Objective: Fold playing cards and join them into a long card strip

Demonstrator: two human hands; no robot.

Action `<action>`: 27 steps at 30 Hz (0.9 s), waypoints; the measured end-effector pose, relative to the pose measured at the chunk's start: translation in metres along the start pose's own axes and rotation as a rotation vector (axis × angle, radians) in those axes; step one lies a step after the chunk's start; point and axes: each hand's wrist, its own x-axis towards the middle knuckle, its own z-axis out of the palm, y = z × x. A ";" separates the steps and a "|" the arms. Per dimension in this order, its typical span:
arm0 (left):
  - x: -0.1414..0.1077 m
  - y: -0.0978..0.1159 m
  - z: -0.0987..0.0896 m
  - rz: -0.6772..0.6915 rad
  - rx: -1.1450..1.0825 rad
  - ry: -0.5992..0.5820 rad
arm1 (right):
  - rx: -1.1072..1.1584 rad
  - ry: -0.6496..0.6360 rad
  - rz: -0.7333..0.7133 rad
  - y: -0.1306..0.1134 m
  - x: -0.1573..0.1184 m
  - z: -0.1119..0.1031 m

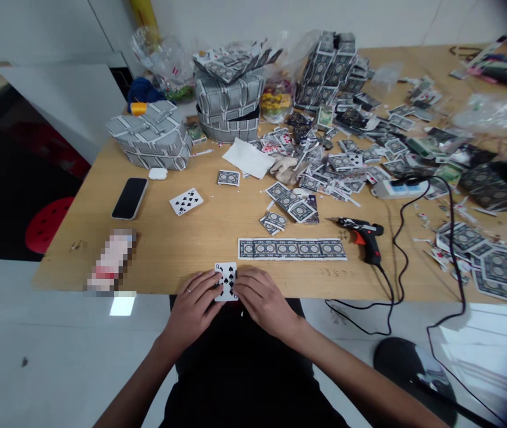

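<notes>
A playing card with black spades [226, 282] lies face up at the table's front edge, between my two hands. My left hand [194, 306] has its fingers closed on the card's left side. On the right side, the fingers of my right hand [260, 297] press together on the same card. Just beyond my right hand lies a strip of joined patterned cards [292, 249]. Another black-suited card [186, 202] rests face up farther left, and a small folded card piece [229, 178] is beyond it.
A glue gun [367, 238] with its cord lies right of the strip, near a power strip [400, 188]. A phone [130, 198] is at the left. Card-woven boxes [229, 98] stand at the back, with scattered cards [346, 160] at the right.
</notes>
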 end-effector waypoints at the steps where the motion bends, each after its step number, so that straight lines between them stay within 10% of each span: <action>1: 0.000 0.000 0.000 -0.004 -0.005 -0.002 | 0.010 -0.006 0.004 -0.002 -0.002 0.000; 27: 0.007 0.000 -0.009 -0.048 -0.121 0.059 | -0.017 -0.004 0.021 -0.009 -0.009 0.001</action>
